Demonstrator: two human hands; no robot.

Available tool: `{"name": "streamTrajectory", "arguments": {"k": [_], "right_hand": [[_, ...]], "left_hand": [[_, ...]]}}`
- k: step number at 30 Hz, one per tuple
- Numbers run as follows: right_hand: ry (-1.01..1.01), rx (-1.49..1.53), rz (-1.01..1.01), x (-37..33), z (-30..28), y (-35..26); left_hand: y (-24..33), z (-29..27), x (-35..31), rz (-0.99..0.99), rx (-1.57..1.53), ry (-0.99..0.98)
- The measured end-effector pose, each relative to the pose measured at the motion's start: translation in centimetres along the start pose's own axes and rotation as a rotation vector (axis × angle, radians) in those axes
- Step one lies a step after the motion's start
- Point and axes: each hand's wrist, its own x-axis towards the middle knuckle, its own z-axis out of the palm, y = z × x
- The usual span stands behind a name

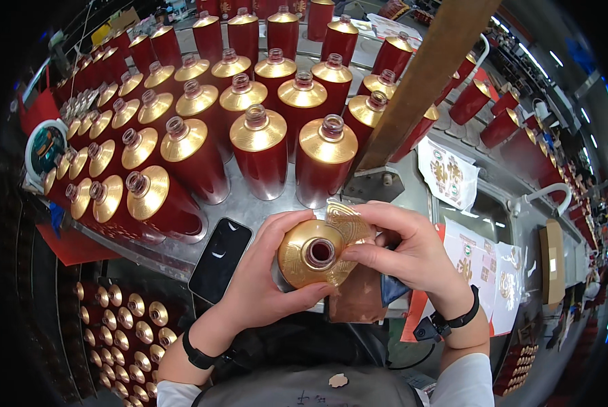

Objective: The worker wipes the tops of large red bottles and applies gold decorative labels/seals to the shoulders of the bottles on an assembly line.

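I look down on a red bottle with a gold shoulder and an open neck (315, 253), held upright just above my lap. My left hand (267, 275) wraps around its left side and grips it. My right hand (409, 247) presses a gold embossed label (347, 222) against the bottle's shoulder with fingers and thumb. A reddish-brown cloth (358, 295) hangs below the bottle, under my right hand.
Several identical red and gold bottles (260, 152) stand in rows on a metal table (246, 210) ahead. A black phone (220, 260) lies at the table's near edge. A wooden beam (419, 81) slants up right. Printed label sheets (477, 261) lie right; more bottles in a crate (124, 325) lower left.
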Motion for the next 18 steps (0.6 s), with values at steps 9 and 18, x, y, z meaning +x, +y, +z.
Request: {"name": "streamTrajectory", "arguments": {"k": [9,18], "right_hand": [[0.024,-0.071,-0.206,0.6,0.3,1.4],[0.002,-0.125,-0.214,1.0,-0.2,1.7]], "left_hand": [[-0.1,-0.1,0.2,-0.052,-0.103,-0.042],[0.3,0.2,0.4,0.07,0.191,0.044]]}}
